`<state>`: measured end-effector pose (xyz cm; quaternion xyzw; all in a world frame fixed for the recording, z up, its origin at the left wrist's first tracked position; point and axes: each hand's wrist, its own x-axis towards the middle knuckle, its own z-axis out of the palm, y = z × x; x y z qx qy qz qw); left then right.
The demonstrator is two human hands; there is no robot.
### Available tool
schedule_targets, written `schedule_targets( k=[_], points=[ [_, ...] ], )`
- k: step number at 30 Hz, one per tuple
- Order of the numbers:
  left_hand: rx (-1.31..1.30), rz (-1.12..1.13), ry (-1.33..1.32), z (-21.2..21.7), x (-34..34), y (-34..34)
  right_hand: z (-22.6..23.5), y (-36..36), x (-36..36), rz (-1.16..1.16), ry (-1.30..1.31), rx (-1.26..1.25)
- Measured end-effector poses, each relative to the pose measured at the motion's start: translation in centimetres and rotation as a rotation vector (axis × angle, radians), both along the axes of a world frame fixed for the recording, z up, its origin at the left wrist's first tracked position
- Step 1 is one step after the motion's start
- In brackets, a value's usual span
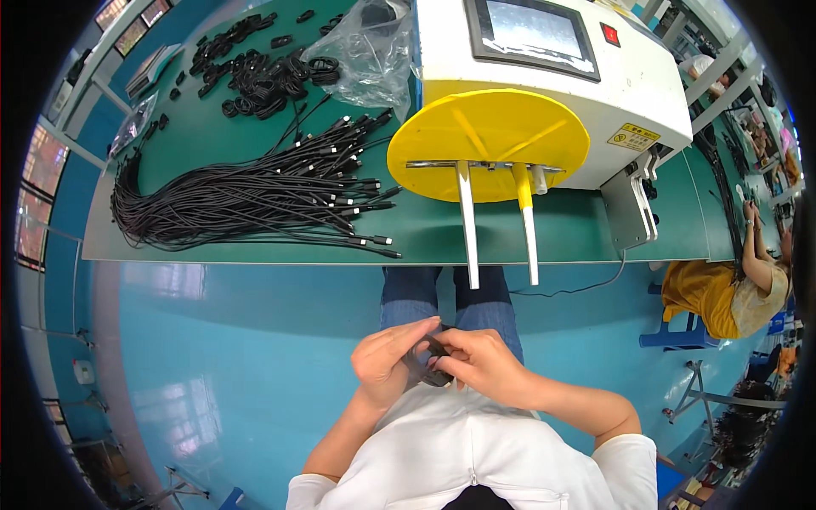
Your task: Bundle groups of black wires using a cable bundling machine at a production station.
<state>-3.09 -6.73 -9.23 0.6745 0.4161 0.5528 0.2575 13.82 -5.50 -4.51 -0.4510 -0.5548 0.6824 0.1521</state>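
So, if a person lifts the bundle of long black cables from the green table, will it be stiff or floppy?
The cable bundle is probably floppy, since the thin cables curve round at its left end. Single cables may slip out, because their connector ends fan out on the right.

Brightly lit around the table [561, 229]. Paled by glare on the screen [531, 38] above the table; patched with white reflections on the floor [255, 348] before its left end. Fairly sharp on left hand [382, 361] and right hand [484, 365] before the table, too dark for detail in the black piece [436, 376] there. Bent and softer far right of the table, blackened at the corners.
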Motion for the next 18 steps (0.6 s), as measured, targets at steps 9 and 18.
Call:
schedule_targets(
  k=[9, 18],
  points=[
    [0.014, -0.127, 0.137, 0.5, -0.9, 1.5, -0.5, 0.7, -0.3, 0.102, -0.067, 0.376],
    [-0.641, -0.668, -0.873, 1.8, -0.8, 2.9, -0.8, 3.7, 0.6, -0.136, 0.283, -0.297]
  ],
)
